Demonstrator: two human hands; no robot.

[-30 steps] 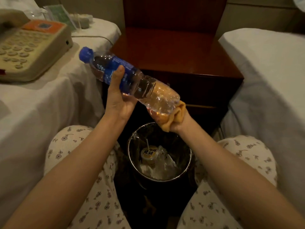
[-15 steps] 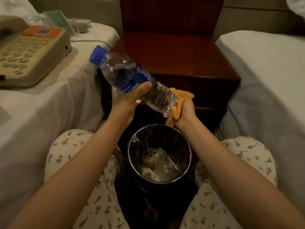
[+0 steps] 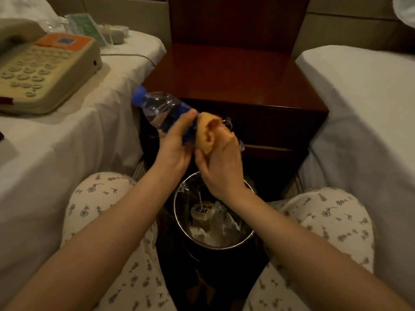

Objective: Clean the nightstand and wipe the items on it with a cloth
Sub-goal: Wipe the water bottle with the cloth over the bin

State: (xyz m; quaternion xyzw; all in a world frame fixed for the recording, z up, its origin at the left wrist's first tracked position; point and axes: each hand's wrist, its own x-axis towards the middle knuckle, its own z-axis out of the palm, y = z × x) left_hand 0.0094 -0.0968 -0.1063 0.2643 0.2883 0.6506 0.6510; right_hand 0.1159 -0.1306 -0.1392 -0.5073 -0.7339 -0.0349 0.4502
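One clear plastic bottle (image 3: 157, 110), soft cloth (image 3: 210, 131)

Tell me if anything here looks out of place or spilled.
The telephone lies on the bed at left, not on the nightstand, probably set aside for cleaning. The bottle is tilted in the left hand but capped; the right hand wraps the cloth around it. No spill shows.

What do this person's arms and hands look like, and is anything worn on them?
Both forearms are bare; no sleeves show. The left hand and right hand wear no gloves, and no watch, bracelet or ring is visible. The only clothing in view is cream trousers printed with small dark flowers.
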